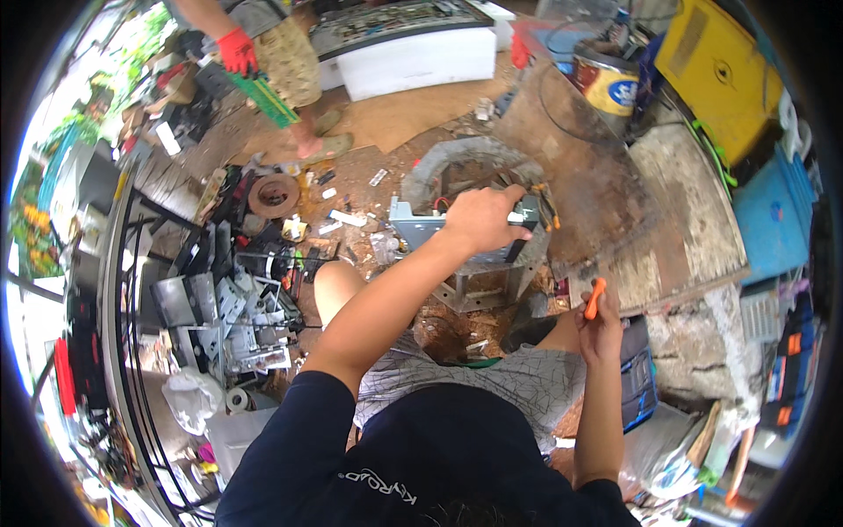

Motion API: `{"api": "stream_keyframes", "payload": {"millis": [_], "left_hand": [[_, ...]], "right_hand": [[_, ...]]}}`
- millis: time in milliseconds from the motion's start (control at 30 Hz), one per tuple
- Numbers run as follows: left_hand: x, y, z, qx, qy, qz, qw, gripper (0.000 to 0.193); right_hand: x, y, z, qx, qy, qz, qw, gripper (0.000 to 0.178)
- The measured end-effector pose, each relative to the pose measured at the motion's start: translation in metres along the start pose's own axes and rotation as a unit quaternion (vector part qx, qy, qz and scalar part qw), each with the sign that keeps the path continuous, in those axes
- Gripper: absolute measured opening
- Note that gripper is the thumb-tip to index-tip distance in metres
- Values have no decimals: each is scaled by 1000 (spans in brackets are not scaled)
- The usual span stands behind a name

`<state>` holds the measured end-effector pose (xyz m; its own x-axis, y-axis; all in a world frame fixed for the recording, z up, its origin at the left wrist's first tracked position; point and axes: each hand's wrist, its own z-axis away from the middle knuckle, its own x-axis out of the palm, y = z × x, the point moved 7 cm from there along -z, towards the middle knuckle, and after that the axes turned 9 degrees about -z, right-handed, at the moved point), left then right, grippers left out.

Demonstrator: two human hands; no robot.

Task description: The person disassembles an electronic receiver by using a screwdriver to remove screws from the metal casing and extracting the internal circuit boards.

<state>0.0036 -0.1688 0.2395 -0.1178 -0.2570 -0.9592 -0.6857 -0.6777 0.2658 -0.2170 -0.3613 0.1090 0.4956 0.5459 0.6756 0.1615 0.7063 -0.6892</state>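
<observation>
In front of me, a grey metal device casing [411, 225] rests on a low, round-rimmed stand [481, 288] with a metal frame. My left hand [481, 221] reaches over the casing and grips its right end, fingers bent around the edge. Much of the casing is hidden under that hand and forearm. Off to the right, above my knee, my right hand [601, 335] is closed around an orange-handled tool [595, 299]. The handle points up, and its working end cannot be made out.
Scrap metal parts [233, 316] lie heaped on the left by a black metal rack [118, 290]. A wooden board [685, 220] is on the right, near a blue container [777, 211]. At the upper left, another person's red-gloved hand [237, 51] holds a green circuit board [265, 98].
</observation>
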Motion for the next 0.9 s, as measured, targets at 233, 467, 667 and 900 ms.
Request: {"api": "stream_keyframes", "payload": {"millis": [233, 467, 667, 900], "left_hand": [[-59, -55, 12, -2, 156, 290, 944, 71], [-28, -121, 31, 27, 263, 677, 687, 59], [32, -137, 45, -14, 263, 778, 570, 62], [138, -158, 64, -148, 163, 780, 585, 87]], "right_hand": [[-20, 4, -15, -54, 12, 29, 998, 34], [63, -43, -35, -254, -15, 295, 921, 47], [122, -60, -41, -244, -105, 361, 894, 21], [178, -68, -59, -258, -153, 497, 814, 16]]}}
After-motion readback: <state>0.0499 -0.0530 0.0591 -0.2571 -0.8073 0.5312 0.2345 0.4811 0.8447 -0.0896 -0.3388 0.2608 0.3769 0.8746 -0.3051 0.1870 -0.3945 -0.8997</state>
